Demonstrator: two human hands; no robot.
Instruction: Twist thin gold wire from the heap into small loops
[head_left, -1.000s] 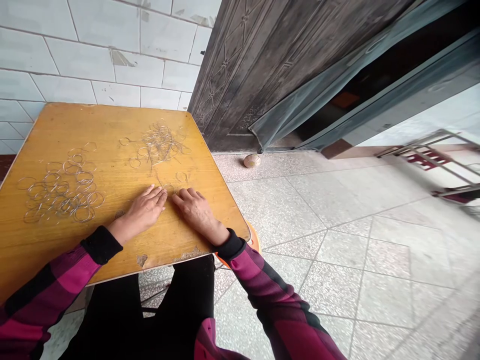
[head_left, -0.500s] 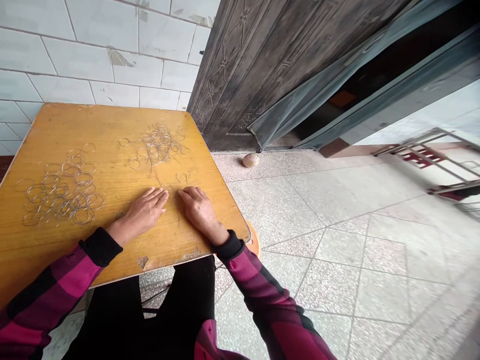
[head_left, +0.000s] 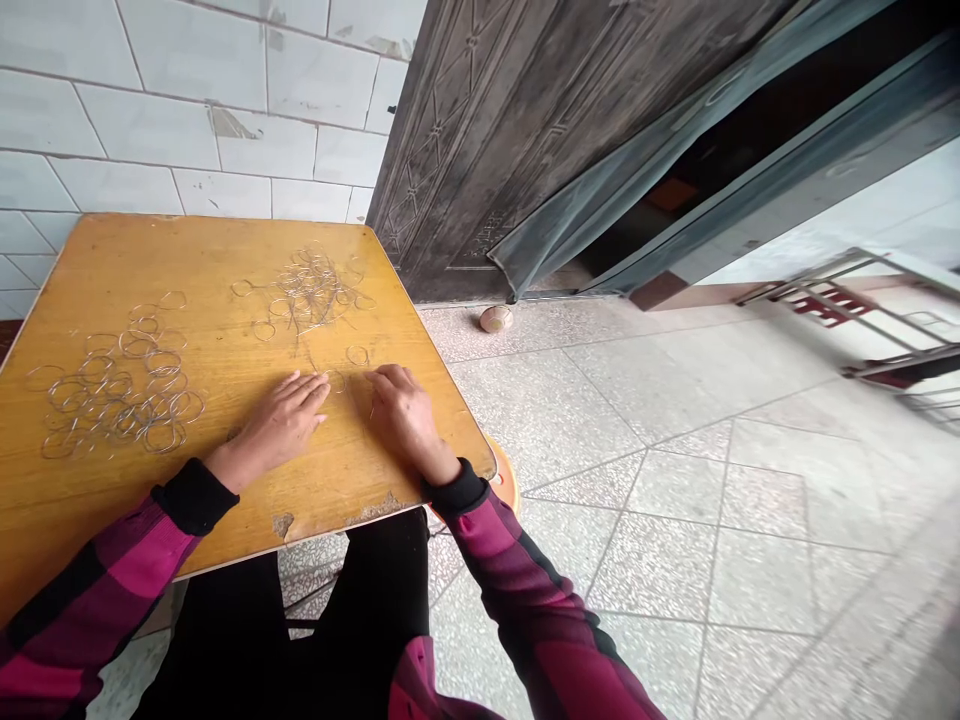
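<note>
My left hand (head_left: 289, 415) lies flat on the wooden table, fingers stretched forward and close together. Just past its fingertips is a thin wire ring (head_left: 335, 382), which the fingers seem to touch. My right hand (head_left: 403, 400) is bent over the table with its fingers curled and thumb and forefinger together. A thin piece of wire (head_left: 371, 411) shows at those fingers, mostly hidden by the hand. Another wire ring (head_left: 358, 355) lies ahead, between the two hands.
A spread of wire rings (head_left: 124, 395) covers the table's left side. A tangled wire pile (head_left: 311, 290) is near the far edge. The tabletop (head_left: 187, 510) has a chipped front edge. A ball (head_left: 496, 319) rests on the floor by a dark carved door (head_left: 465, 150); a metal rack (head_left: 840, 300) stands right.
My right hand has shifted slightly right, away from my left hand, and its fingers are more curled. My left hand stays flat. The whole view has moved a little.
</note>
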